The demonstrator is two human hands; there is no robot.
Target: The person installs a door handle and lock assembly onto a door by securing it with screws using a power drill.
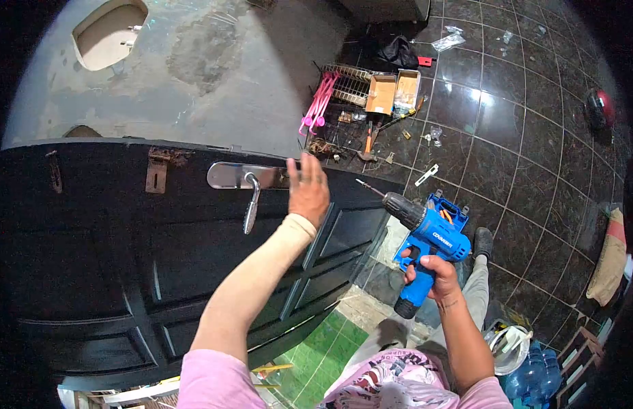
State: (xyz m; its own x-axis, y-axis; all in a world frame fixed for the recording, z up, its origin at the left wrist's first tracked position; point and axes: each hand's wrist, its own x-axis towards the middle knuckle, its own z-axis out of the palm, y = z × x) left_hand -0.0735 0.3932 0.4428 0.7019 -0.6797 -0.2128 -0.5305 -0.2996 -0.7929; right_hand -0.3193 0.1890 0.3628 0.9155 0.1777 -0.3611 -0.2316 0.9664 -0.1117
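Note:
A dark panelled door (194, 252) fills the left side, with a shiny metal handle plate (224, 175) and a lever handle (251, 208) on it. Over the far end of that plate lies my left hand (308, 194), fingers stretched out and slightly blurred, covering part of it. My right hand (436, 276) is wrapped round the grip of a blue cordless drill (436, 235). The drill has a black chuck and a long bit (368, 187), which points up and left toward the door, apart from the plate.
On the dark tiled floor lie a hammer (369, 140), open cardboard boxes (380, 95), a wire rack (345, 83), pink hangers (323, 99) and a pale metal strip (427, 174). A blue tool case (456, 208) sits behind the drill. Blue water bottles (535, 371) and a bucket (509, 351) stand lower right.

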